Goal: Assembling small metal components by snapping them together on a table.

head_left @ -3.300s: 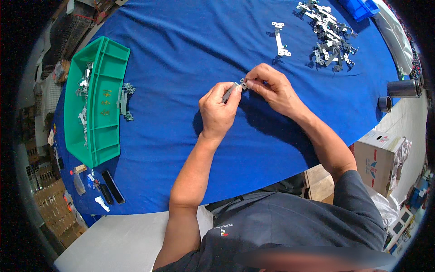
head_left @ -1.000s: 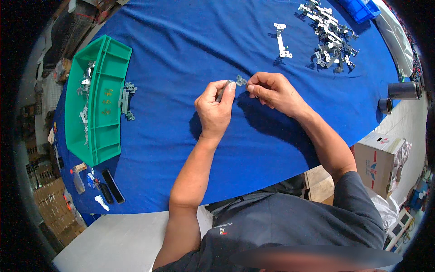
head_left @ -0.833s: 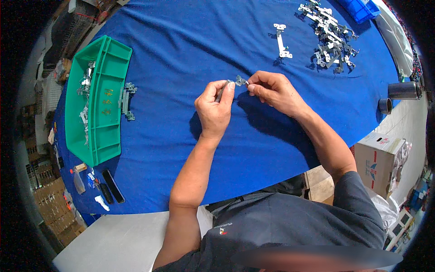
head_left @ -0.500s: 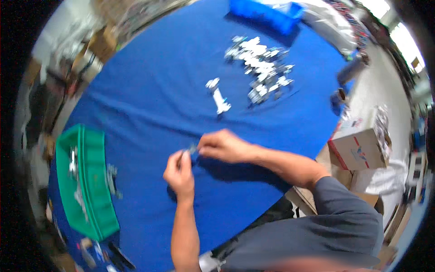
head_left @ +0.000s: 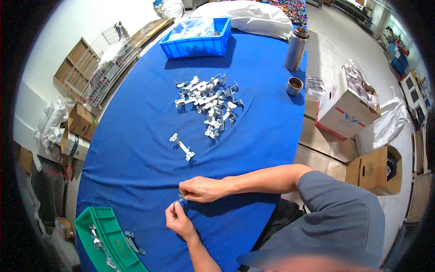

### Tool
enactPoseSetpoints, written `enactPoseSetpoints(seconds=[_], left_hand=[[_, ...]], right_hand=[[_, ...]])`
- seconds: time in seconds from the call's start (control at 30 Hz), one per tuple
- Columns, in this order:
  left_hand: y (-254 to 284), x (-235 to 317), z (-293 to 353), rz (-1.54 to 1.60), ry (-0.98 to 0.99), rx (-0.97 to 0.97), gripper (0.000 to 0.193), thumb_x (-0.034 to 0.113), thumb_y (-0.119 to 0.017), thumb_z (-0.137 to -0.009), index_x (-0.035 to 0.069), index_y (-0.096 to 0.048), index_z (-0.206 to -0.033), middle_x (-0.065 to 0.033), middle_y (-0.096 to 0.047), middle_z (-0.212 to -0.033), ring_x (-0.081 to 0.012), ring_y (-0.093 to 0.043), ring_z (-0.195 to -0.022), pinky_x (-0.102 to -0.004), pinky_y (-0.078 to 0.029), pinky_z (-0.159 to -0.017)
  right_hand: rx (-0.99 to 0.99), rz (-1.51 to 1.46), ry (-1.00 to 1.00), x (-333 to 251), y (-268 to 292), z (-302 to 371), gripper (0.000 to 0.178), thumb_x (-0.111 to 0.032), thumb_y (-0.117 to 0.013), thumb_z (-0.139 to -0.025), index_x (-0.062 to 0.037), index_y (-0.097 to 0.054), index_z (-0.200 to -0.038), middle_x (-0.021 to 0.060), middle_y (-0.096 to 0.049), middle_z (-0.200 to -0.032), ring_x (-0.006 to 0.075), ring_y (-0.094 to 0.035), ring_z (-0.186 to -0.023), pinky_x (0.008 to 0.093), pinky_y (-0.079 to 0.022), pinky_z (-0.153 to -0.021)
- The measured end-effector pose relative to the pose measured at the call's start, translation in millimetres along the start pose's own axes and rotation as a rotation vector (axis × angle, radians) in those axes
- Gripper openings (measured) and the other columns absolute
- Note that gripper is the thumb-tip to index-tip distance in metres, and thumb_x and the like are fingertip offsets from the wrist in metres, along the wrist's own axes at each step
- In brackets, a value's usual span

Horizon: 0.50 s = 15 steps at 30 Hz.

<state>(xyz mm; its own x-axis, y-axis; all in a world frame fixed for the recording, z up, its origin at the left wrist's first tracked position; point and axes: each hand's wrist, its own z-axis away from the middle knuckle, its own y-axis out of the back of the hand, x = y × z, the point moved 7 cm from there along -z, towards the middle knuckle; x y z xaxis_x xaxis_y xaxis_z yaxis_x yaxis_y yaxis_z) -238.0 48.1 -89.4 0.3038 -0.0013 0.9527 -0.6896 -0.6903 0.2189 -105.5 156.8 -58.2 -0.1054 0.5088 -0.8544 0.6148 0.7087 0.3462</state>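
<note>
My left hand (head_left: 180, 221) is closed, its thumb and fingertips pinched on a small silvery metal piece (head_left: 179, 198). From the right my right hand (head_left: 201, 188) reaches in just above it, fingers closed on the same piece. Much of that piece is hidden by the fingers, so its exact kind cannot be made out. Beyond the hands a single white-and-metal bracket (head_left: 182, 147) lies on the blue cloth (head_left: 131, 149). Farther off is a loose pile of similar brackets (head_left: 209, 102).
At the near left stands a green bin (head_left: 102, 235) holding metal parts, with more parts (head_left: 133, 242) against its side. A blue crate (head_left: 195, 47) sits at the far end. A steel flask (head_left: 297, 50) and its cup (head_left: 294, 86) stand far right; cartons (head_left: 349, 106) are beyond the table edge.
My view has turned, so the table's things appear shifted. Both hands stay together at the small metal piece; the right is now more above the left than beside it.
</note>
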Motion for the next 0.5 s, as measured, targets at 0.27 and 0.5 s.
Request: enactPoseSetpoints(seconds=[0.27,0.5], left_hand=[[-8.6,17.9,6.2,-0.116,-0.080,-0.067,0.014,0.010,-0.065,-0.093,-0.004,-0.064,-0.091,0.0009,-0.060,-0.078,-0.0058,-0.047,-0.067,-0.0229,-0.039,-0.058],[4.8,-1.3,2.9,0.066,0.075,0.046,0.012,0.009,-0.062,-0.095,-0.003,-0.063,-0.091,-0.0006,-0.057,-0.072,-0.0034,-0.042,-0.053,-0.0197,-0.033,-0.046]], right_hand=[[0.005,0.051,0.031,4.3,-4.2,3.1,0.017,-0.019,-0.063,-0.090,-0.0026,-0.057,-0.094,0.0170,-0.059,-0.082,0.0363,-0.060,-0.078,0.0449,-0.047,-0.068],[0.131,-0.094,-0.116,10.6,12.5,0.7,0.017,-0.016,-0.060,-0.089,0.0001,-0.060,-0.090,0.0184,-0.065,-0.079,0.0358,-0.064,-0.073,0.0442,-0.049,-0.065]])
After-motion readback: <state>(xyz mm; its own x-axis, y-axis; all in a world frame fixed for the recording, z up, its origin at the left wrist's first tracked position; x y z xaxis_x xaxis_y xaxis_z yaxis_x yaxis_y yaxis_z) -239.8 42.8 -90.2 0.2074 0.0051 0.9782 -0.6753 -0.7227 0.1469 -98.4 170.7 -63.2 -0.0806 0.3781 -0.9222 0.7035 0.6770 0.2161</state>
